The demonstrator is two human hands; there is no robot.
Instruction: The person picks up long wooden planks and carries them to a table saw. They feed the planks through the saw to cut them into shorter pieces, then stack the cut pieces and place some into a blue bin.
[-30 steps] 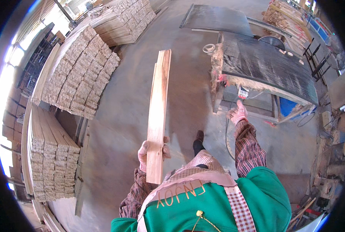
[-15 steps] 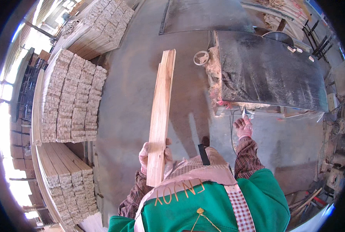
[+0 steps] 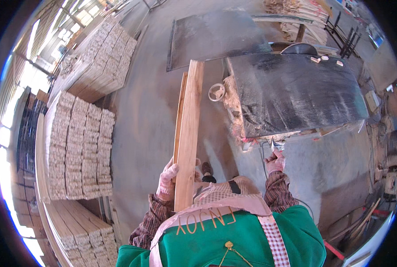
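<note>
My left hand [image 3: 166,180], in a pale pink work glove, is closed round the lower part of two long wooden boards. The nearer board [image 3: 190,133] stands nearly upright in view, and the second board [image 3: 179,118] shows behind its left side. My gloved right hand [image 3: 276,162] reaches to the near edge of the dark-topped saw table [image 3: 300,98]. Its fingers are drawn together at a small pale, shiny thing [image 3: 276,146] under that edge. What this thing is, I cannot make out.
A round saw blade [image 3: 300,49] stands up at the table's far edge, near several small wood offcuts [image 3: 339,63]. A handwheel [image 3: 216,92] juts from the sawdust-covered left side. Stacked lumber [image 3: 76,147] lines the left. Another dark panel [image 3: 216,38] lies beyond.
The boards have turned in my left hand, so the second one now shows along the left. My right hand stays at the table edge. The view has shifted, and a shoe now shows below.
</note>
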